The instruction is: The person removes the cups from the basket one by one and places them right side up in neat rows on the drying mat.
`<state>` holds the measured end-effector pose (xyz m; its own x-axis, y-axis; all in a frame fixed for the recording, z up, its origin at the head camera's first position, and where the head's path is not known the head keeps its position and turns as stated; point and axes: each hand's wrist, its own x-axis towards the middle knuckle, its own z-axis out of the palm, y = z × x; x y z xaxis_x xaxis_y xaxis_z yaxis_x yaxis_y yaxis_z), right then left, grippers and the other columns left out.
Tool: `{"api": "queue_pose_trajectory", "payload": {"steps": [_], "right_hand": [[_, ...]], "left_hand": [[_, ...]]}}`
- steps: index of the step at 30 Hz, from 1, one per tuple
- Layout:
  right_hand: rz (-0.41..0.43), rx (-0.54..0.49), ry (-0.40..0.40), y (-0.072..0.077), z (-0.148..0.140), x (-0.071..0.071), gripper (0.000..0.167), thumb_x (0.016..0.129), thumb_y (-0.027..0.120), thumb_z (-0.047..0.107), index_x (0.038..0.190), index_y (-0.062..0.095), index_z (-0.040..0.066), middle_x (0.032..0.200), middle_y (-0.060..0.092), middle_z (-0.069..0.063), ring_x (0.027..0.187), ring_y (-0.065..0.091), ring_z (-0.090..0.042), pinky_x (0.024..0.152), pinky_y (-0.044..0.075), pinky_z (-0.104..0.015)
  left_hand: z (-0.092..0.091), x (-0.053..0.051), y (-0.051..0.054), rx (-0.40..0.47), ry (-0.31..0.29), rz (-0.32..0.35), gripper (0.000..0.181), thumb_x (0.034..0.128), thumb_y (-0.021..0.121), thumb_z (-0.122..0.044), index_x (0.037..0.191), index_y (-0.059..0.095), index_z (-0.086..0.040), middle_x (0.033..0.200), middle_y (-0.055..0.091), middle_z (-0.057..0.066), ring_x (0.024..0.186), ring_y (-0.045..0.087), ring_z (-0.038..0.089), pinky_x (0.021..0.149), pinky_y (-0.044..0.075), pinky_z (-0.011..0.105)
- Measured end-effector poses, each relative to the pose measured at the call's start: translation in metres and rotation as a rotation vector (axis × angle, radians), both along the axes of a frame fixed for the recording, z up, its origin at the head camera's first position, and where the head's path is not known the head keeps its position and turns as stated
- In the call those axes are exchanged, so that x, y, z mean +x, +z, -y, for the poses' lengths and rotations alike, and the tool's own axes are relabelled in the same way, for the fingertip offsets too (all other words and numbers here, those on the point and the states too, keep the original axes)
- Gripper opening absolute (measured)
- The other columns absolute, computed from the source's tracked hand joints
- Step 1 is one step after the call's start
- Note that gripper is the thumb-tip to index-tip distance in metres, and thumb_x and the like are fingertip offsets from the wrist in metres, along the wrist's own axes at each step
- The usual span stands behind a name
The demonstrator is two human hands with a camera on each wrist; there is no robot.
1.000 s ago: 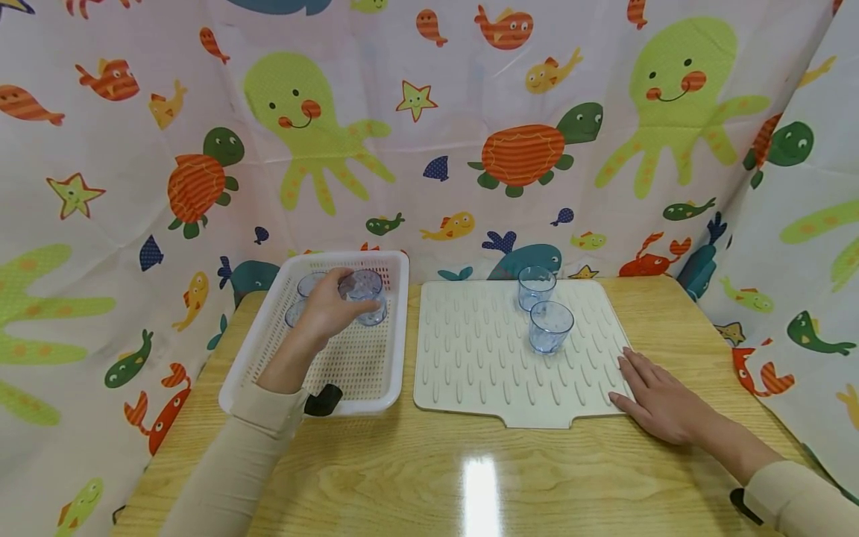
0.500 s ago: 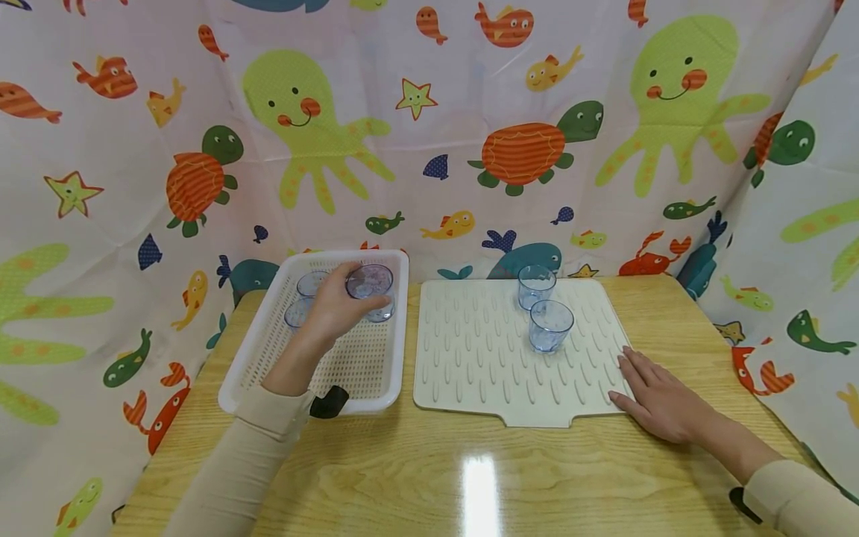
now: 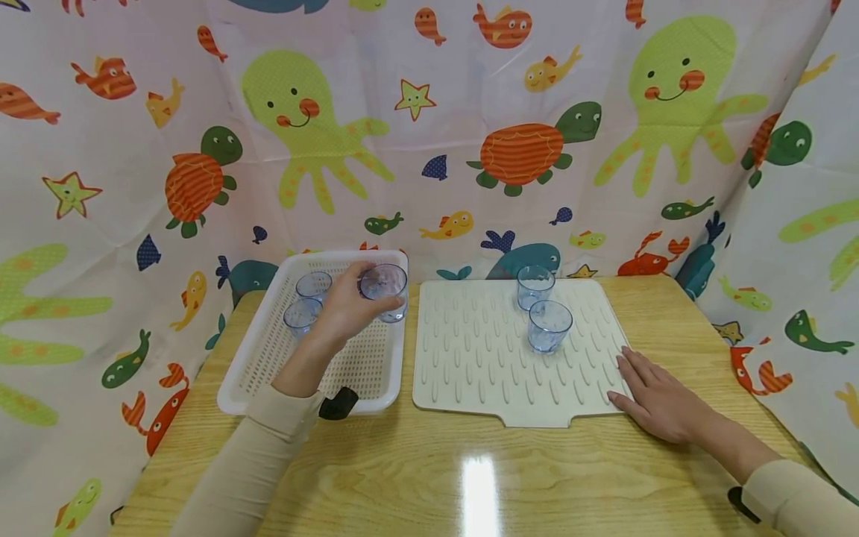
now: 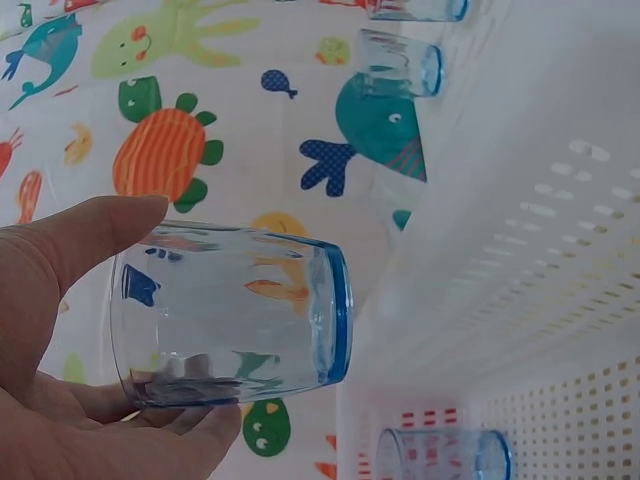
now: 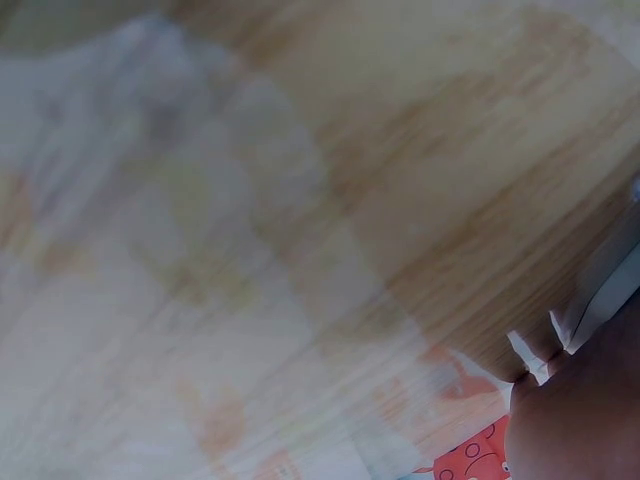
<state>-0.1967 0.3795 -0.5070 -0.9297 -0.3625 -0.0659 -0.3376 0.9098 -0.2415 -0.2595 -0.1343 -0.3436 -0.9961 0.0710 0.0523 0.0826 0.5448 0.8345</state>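
The left hand [image 3: 345,307] clamps a glass [image 4: 235,320] between thumb and fingers above the basket [image 3: 377,405]. 2 other glasses [image 3: 302,315] stand inside; 2 more glasses [image 3: 549,332] stand on the board [image 3: 470,365]. The right hand [image 3: 661,403], thumb apart from fingers, rests at the board's right edge.

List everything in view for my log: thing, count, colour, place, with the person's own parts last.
Held glass: 1, clear blue, in the left hand
Glasses in the basket: 2, clear blue, towards its back left
Glasses on the board: 2, clear blue, right of its middle
Basket: 1, white, left on the table
Ridged board: 1, cream, right of the basket
Table: 1, light wood, underneath
Printed cloth: white, multicoloured sea animals, behind and at both sides
Sleeves: 2, beige, on both arms
Left hand: 1, gripping the held glass
Right hand: 1, at the board's right edge
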Motion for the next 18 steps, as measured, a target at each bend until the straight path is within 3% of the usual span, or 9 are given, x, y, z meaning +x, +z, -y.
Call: {"api": "queue_pose_trajectory", "payload": {"steps": [18], "right_hand": [[-0.002, -0.007, -0.001, 0.0, -0.001, 0.0, 0.084, 0.106, 0.045, 0.053, 0.159, 0.021, -0.007, 0.166, 0.014, -0.029, 0.15, 0.016, -0.05, 0.119, 0.018, -0.065]], "left_hand": [[-0.03, -0.005, -0.001, 0.003, -0.088, -0.046, 0.085, 0.0853, 0.084, -0.027, 0.154, 0.04, -0.004, 0.149, 0.05, 0.015, 0.138, 0.047, 0.032, 0.111, 0.043, 0.048]]}}
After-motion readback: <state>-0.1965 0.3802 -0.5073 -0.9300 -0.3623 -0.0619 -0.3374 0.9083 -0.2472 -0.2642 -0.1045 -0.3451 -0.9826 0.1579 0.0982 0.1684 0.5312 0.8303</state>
